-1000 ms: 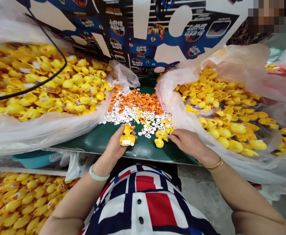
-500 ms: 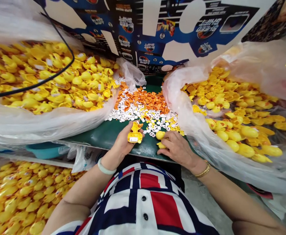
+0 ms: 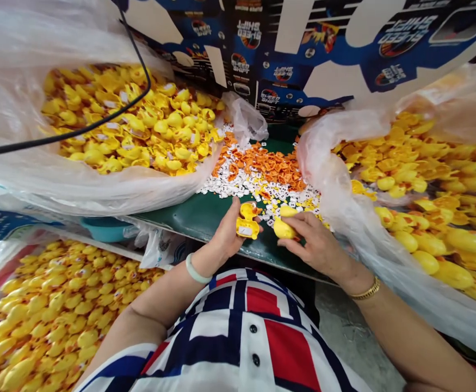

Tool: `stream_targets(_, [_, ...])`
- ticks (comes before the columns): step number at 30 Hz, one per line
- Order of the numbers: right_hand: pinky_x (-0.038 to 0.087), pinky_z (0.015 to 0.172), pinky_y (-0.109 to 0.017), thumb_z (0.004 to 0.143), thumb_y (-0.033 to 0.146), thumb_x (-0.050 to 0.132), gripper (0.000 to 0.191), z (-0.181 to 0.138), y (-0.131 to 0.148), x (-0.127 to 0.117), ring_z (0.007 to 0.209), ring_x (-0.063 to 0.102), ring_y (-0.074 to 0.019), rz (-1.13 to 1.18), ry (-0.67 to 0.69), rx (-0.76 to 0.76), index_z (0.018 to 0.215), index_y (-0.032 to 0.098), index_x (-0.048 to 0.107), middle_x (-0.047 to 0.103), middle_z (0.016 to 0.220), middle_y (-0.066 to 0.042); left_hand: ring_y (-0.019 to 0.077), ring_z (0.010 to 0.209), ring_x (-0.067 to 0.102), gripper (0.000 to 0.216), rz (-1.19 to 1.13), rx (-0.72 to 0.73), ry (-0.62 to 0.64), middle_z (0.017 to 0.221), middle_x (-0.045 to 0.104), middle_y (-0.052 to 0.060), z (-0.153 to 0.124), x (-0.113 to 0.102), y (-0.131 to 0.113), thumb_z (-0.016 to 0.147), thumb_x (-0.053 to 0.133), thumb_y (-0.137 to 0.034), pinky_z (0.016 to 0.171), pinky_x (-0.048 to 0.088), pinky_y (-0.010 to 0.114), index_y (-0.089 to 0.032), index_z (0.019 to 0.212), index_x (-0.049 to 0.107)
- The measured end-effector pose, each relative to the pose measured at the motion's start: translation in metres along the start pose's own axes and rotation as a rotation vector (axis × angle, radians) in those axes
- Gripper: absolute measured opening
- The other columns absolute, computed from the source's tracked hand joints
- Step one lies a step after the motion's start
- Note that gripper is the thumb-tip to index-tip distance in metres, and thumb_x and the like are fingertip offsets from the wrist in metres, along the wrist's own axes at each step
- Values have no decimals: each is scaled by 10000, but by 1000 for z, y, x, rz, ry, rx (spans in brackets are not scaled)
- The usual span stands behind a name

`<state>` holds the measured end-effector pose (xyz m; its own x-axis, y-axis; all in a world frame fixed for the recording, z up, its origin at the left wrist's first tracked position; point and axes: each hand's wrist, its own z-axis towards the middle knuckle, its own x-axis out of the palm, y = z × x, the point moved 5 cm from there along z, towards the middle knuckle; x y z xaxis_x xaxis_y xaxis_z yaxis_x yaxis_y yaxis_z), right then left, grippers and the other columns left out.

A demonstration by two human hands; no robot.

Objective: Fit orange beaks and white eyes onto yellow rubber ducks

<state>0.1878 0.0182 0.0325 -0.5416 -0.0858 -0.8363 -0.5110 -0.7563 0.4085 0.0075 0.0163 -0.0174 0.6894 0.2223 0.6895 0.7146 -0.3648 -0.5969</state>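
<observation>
In my left hand (image 3: 228,231) is a hollow yellow duck half (image 3: 247,222), its inside facing up, with a white label piece in the lower part and orange at the beak. My right hand (image 3: 317,242) grips another yellow duck half (image 3: 284,228), its rounded outside showing. The two halves are held apart, a short way above the front of the dark green table (image 3: 184,213). Just beyond my hands lie loose small white eye pieces (image 3: 232,184) with black dots, orange beak pieces (image 3: 276,166) and small yellow bits.
A plastic bag of yellow duck halves (image 3: 140,125) stands at left, another bag of yellow halves (image 3: 425,245) at right. Assembled-looking ducks (image 3: 70,305) fill a container lower left, near a teal basin (image 3: 107,228). A black cable (image 3: 111,114) hangs across; printed cardboard (image 3: 270,60) stands behind.
The view has shifted left, so most things sit further right. My right hand has turned and lifted its duck half, showing more of it. My left hand keeps its half.
</observation>
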Motion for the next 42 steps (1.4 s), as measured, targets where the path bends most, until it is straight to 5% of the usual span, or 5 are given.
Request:
stream_targets(17, [487, 823, -379, 923, 273, 587, 169, 62, 39, 11, 916, 534, -225, -29, 280, -171, 1058, 172, 602, 573, 1001, -86, 185, 700, 686, 582, -49, 9, -139, 790, 715, 75, 1, 7, 17, 942, 372, -643, 616, 534, 264, -140, 941, 666])
stream_targets(27, [508, 819, -428, 959, 304, 512, 320, 45, 41, 24, 984, 537, -271, -137, 243, -126, 1253, 179, 537, 567, 1095, -120, 147, 580, 635, 568, -53, -177, 59, 698, 664, 62, 3, 8, 23, 849, 542, -676, 427, 453, 211, -120, 825, 658])
stream_targets(31, [515, 833, -414, 924, 390, 605, 381, 38, 33, 21, 965, 550, -252, 81, 93, -38, 1244, 200, 526, 571, 1068, -99, 147, 725, 662, 405, 40, -17, 180, 856, 690, 40, -3, 8, 11, 741, 793, -401, 595, 519, 211, -154, 1035, 662])
stream_targets(35, [512, 774, -392, 905, 465, 623, 441, 33, 11, 13, 903, 550, -231, 275, -119, 88, 1239, 203, 502, 565, 1032, -86, 185, 834, 664, 634, 283, 104, 248, 1023, 692, 33, -8, 0, -3, 650, 836, -215, 737, 550, 291, -243, 1244, 616])
stream_targets(42, [479, 925, -445, 885, 479, 647, 510, 35, 9, 30, 1066, 538, -261, 299, 67, 83, 1292, 207, 503, 573, 1181, -113, 275, 1148, 583, 666, 871, 390, 157, 1253, 665, 47, -18, -14, -18, 682, 785, -176, 1058, 411, 395, -290, 1318, 624])
